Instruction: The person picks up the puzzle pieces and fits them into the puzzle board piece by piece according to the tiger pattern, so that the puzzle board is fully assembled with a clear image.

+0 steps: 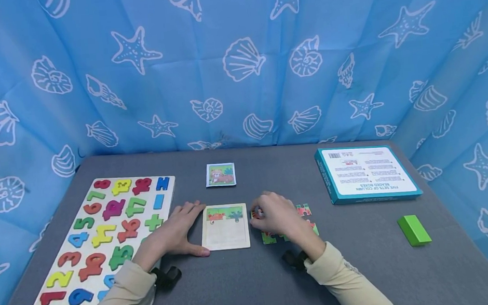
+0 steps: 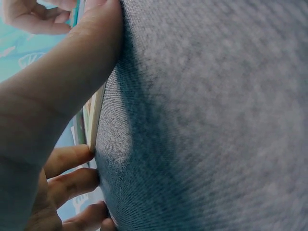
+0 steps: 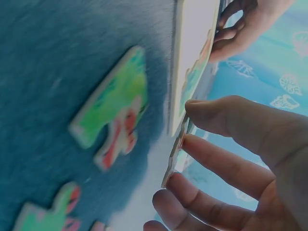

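A square wooden puzzle board (image 1: 227, 234) lies in front of me, with a strip of picture fitted along its top and bare wood below. My left hand (image 1: 174, 231) rests at its left side, fingers spread, with fingertips and thumb at the edge. Just off the board's right side, my right hand (image 1: 275, 212) pinches a puzzle piece (image 3: 176, 151) between thumb and fingers, held nearly edge-on in the right wrist view. Beneath and beside that hand lie several loose puzzle pieces (image 1: 304, 209), partly covered by it; one green and red piece (image 3: 115, 101) shows close up.
On the left stands a number board (image 1: 168, 198) with colourful raised numerals, partly under my left forearm. A small picture card (image 1: 221, 175) lies beyond the puzzle board. To the right are a teal and white box (image 1: 369, 173) and a green block (image 1: 414, 230). A blue curtain (image 1: 239, 99) backs the table.
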Demonstrator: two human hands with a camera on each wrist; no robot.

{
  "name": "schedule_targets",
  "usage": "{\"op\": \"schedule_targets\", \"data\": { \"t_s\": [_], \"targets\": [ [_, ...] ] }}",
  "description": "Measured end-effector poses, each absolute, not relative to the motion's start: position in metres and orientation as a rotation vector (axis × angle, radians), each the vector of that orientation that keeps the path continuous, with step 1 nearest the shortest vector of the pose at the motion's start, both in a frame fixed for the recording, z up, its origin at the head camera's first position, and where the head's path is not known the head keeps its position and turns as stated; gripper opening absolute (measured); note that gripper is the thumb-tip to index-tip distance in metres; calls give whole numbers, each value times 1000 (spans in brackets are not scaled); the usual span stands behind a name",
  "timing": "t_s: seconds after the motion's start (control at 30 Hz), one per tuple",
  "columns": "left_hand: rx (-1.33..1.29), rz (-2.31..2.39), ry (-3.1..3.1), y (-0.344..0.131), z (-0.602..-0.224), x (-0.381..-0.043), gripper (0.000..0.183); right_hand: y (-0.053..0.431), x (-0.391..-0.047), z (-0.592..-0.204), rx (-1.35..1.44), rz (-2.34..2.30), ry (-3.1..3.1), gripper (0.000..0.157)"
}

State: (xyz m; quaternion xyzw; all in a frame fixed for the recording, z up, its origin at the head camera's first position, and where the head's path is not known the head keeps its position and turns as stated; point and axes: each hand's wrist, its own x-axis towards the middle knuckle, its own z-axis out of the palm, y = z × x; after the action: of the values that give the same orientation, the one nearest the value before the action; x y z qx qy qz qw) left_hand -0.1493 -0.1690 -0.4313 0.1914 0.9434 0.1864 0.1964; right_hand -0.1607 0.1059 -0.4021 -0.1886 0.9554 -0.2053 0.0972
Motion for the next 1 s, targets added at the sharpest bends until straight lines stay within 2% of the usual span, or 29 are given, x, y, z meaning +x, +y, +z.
{"op": "schedule_targets", "data": {
  "t_s": [0.63, 1.0],
  "targets": [
    [553, 549, 2648, -171, -432, -149, 115, 55, -156, -394, -739, -622, 2790, 22],
    [579, 571, 2656, -171, -431, -148, 114, 26, -155, -408, -820, -500, 2844, 23]
  ]
}}
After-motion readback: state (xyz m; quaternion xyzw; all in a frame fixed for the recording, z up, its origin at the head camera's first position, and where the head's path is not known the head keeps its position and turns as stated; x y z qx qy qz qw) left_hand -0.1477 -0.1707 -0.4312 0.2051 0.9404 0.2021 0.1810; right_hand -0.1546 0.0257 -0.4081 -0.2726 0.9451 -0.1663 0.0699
